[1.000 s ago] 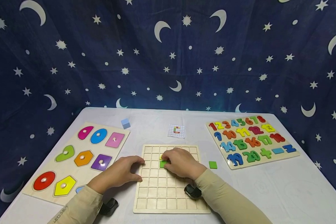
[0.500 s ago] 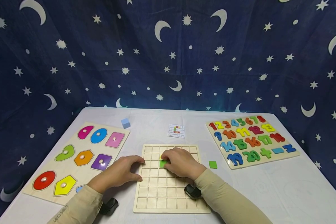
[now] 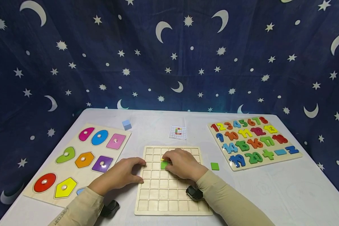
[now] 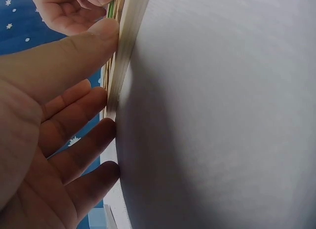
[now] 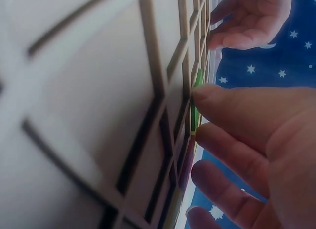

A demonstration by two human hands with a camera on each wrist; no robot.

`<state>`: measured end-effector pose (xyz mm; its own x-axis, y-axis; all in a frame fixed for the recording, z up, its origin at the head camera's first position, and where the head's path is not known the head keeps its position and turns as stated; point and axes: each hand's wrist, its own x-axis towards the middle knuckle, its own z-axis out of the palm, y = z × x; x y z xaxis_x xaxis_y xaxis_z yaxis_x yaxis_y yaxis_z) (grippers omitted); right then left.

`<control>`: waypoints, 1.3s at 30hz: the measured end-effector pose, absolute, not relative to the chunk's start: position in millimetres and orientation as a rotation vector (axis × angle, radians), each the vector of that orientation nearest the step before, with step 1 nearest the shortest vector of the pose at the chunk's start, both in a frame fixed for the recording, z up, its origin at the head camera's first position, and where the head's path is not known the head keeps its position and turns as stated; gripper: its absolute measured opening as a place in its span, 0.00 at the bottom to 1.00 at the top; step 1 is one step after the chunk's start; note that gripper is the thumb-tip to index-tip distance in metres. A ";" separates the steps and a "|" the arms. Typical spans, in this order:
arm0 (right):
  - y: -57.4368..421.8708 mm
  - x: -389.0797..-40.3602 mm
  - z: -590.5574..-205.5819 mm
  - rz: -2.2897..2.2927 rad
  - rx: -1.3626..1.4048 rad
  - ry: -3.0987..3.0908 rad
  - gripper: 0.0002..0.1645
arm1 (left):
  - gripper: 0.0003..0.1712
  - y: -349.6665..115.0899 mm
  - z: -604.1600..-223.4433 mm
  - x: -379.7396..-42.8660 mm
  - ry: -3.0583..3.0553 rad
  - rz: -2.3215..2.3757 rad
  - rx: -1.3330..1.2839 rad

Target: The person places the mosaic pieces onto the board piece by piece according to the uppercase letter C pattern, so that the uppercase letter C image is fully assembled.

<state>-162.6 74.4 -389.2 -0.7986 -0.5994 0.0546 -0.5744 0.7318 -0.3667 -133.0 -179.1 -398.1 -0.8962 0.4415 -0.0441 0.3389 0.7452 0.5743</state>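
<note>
A pale wooden grid board [image 3: 158, 194] lies in the middle of the table. My right hand [image 3: 183, 163] is over its upper part, thumb and index finger at a green square tile [image 3: 163, 165] that they pinch. In the right wrist view the thumb tip overlaps the green tile [image 5: 195, 110], with yellow and red tiles [image 5: 186, 162] just beyond it, mostly hidden from the head camera by the hand. My left hand [image 3: 124, 172] touches the board's left edge with thumb and fingertips spread apart; the left wrist view shows the fingers along the board's side [image 4: 129, 36].
Another green tile [image 3: 214, 166] lies right of the board. Behind stands a pattern card [image 3: 178, 132], with a blue cube [image 3: 126, 124] to its left. A knobbed shape puzzle [image 3: 70, 169] lies at left, a number puzzle [image 3: 254, 141] at right.
Both hands hold nearly the same places throughout. The green tile under the right fingers shows only a very slight shift.
</note>
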 end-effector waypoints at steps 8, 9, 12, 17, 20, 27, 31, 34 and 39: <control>80.3 -162.6 -388.5 -0.590 -0.965 2.856 0.15 | 0.29 -178.6 -398.0 -132.6 2.768 0.863 0.609; 81.8 -162.3 -387.6 -0.599 -0.962 2.856 0.16 | 0.29 -178.6 -398.0 -132.6 2.768 0.864 0.611; 87.7 -161.2 -383.8 -0.621 -0.936 2.852 0.14 | 0.29 -178.7 -398.2 -132.7 2.773 0.865 0.621; 100.6 -160.5 -377.0 -0.672 -0.841 2.832 0.12 | 0.29 -179.1 -398.5 -132.6 2.779 0.865 0.621; 108.6 -161.1 -374.6 -0.678 -0.758 2.840 0.15 | 0.29 -179.0 -398.7 -132.5 2.780 0.864 0.612; 131.2 -160.3 -374.2 -0.689 -0.594 2.856 0.19 | 0.29 -177.7 -399.1 -132.0 2.771 0.872 0.586; 146.8 -159.3 -374.9 -0.703 -0.550 2.871 0.18 | 0.29 -177.0 -398.6 -131.6 2.767 0.874 0.567; 158.9 -159.1 -376.1 -0.685 -0.532 2.886 0.18 | 0.29 -176.9 -398.3 -131.4 2.769 0.871 0.563; 178.3 -157.7 -378.8 -0.670 -0.490 2.885 0.18 | 0.29 -177.4 -398.1 -131.7 2.771 0.868 0.577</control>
